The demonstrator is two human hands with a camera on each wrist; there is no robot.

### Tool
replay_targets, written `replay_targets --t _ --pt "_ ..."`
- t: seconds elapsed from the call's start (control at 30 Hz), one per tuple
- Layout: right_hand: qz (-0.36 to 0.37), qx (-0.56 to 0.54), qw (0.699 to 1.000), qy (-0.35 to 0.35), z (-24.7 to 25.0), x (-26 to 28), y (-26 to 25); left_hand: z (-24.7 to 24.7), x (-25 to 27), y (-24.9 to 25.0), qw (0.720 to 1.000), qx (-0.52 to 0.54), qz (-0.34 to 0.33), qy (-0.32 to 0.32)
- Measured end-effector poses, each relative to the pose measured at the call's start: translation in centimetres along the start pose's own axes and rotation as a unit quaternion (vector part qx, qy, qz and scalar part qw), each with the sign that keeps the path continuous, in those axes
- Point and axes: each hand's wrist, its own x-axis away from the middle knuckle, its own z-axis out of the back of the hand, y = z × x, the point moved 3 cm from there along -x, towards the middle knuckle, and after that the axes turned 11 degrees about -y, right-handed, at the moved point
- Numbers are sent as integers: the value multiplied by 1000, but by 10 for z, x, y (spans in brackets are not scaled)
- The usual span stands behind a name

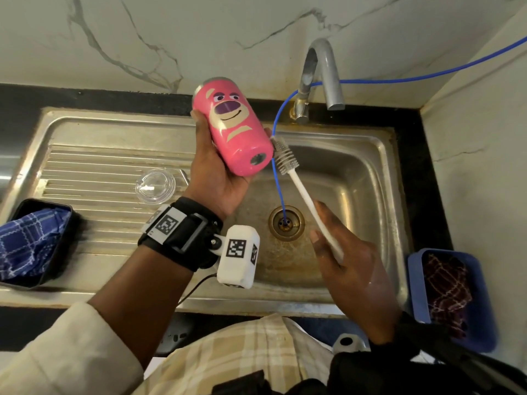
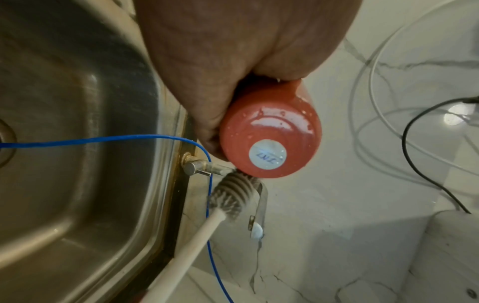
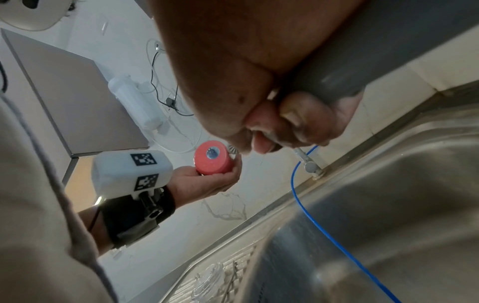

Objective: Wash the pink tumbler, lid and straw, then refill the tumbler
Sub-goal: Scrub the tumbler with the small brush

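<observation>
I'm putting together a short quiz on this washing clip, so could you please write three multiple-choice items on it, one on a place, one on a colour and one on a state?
1. Where does the clear lid lie?
A. on the ribbed drainboard
B. in the basin
C. on the tumbler

2. What colour is the thin tube that runs into the drain?
A. red
B. blue
C. green

3. How is the pink tumbler held?
A. upright under running water
B. standing in the basin
C. tilted in the left hand, base toward the camera

Answers:
1 A, the lid sits on the ribs left of the basin.
2 B, the tube is blue in all three views.
3 C, the base faces the camera, and the right hand holds the bottle brush beside it.
</observation>
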Motion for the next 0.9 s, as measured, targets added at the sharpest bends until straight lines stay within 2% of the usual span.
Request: replay_targets --t 0.13,0.3,0.47,0.6,0.7,0.8,0.9 --pt "-54 -85 994 36 6 6 9 9 1 -1 999 -12 9 37" --pt "-42 -116 988 92 30 -8 5 8 8 -3 996 -67 30 54" --pt "-22 -244 962 118 45 -41 -15 4 14 -12 994 -100 38 -22" --pt "0 -248 961 121 47 -70 -42 -7 21 -28 990 -99 60 -76" --pt "-13 -268 956 123 42 -79 -45 -6 24 -31 993 -73 57 -77" --pt "-25 -264 960 89 33 -84 -38 -5 28 -32 993 -64 61 -81" --pt "-22 -249 965 81 29 -83 -32 -3 28 -36 985 -110 105 -80"
